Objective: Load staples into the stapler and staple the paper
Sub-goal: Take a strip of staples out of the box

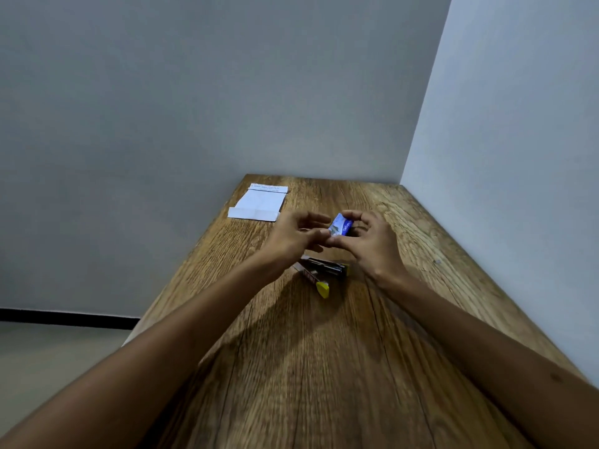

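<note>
Below both hands the opened stapler (321, 272) waits; right hand (372, 244) pinches the staple box (341, 225), left hand (296, 236) loosely open beside it, ready to draw staples out.

A small blue staple box (341, 225) with white print sits tilted just above the middle of the frame, lifted off the wood. Below it, near the centre, the stapler (324, 270) lies on its side, swung open, its dark metal arms spread in a narrow V and a yellow tip pointing toward the lower edge. The paper (259, 205), white and creased with folded ends, lies flat in the upper left part of the tabletop.
</note>
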